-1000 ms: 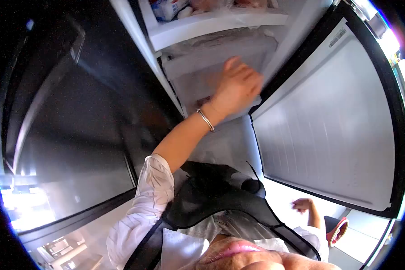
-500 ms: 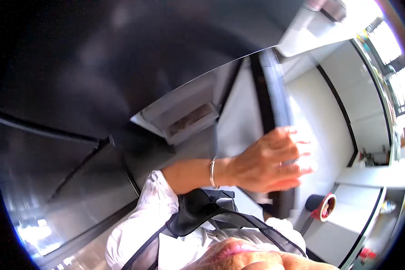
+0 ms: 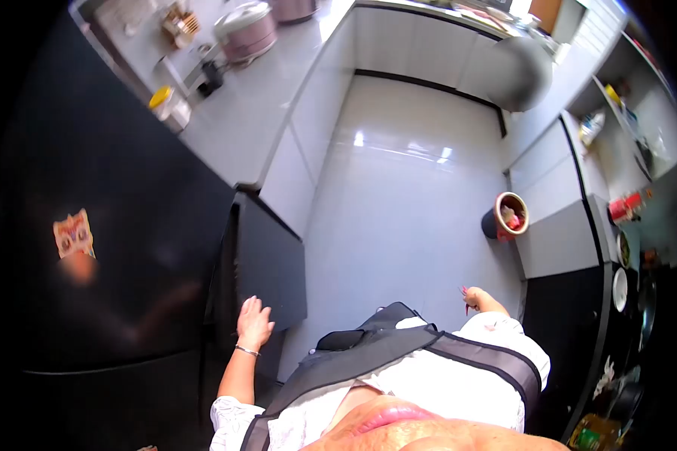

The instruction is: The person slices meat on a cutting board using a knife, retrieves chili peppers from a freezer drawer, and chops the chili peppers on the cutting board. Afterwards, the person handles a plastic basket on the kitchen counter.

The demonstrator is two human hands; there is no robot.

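Observation:
My left hand [image 3: 254,325], a silver bracelet at its wrist, lies with fingers stretched out against a dark door panel [image 3: 272,259]. That panel stands out from a black fridge [image 3: 143,293], whose inside is hidden from here. Low on the other side, my right hand [image 3: 483,300] is closed around a few slim red chilies [image 3: 467,307], whose ends stick out past the fingers. A dark apron [image 3: 368,349] covers my front between the two hands.
Ahead on the floor stands a bin [image 3: 490,224] with red contents. A counter [image 3: 241,113] at left holds a pink rice cooker [image 3: 246,34] and a yellow-lidded jar [image 3: 170,107]. Shelves [image 3: 590,161] and a dark worktop with a white bowl [image 3: 619,290] line the right.
The dark door has swung nearer the fridge, and its lit inside no longer shows. My left hand has moved left with it. My view has turned, bringing my right hand with chilies into sight.

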